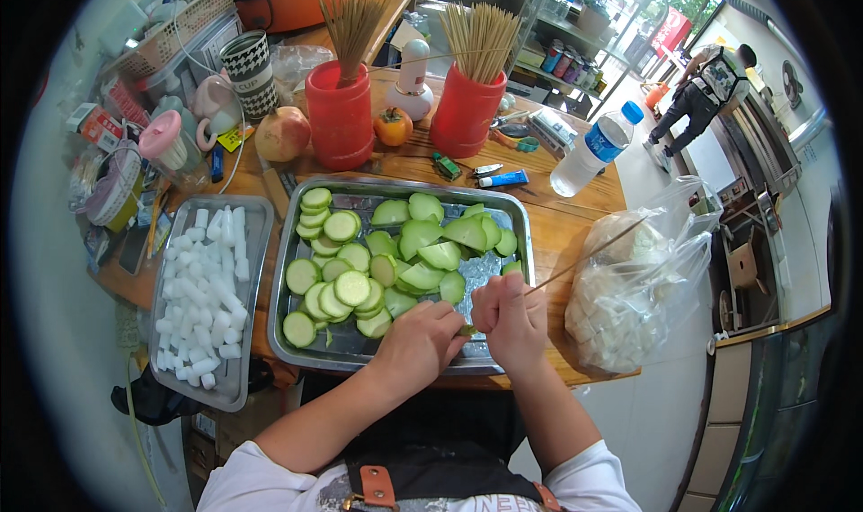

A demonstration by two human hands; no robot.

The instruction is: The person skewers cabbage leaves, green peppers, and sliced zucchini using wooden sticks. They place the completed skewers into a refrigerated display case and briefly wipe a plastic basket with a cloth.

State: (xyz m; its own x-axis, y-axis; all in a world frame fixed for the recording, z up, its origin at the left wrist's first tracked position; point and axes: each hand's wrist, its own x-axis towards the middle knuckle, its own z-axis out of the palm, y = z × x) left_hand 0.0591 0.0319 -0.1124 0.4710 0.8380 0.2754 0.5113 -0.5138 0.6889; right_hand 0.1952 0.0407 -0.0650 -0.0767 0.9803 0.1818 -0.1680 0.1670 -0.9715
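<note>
My right hand (510,316) is closed around a thin wooden skewer (583,257) that points up and to the right. Beside it, my left hand (421,340) pinches a green vegetable slice (466,330), mostly hidden by the fingers, near the skewer's covered end. Whether the skewer has entered the slice cannot be seen. Both hands are over the front right of a metal tray (398,187). Round zucchini slices (352,288) lie in its left half. Flatter pale green slices (438,256) fill its middle and right.
A smaller tray (259,219) holds white cylindrical pieces (209,296). Two red containers (340,124) hold skewers. A plastic bag of white pieces (613,303), a water bottle (593,151), a persimmon (393,127) and a pomegranate (283,134) stand nearby. Another person (704,97) stands farther back.
</note>
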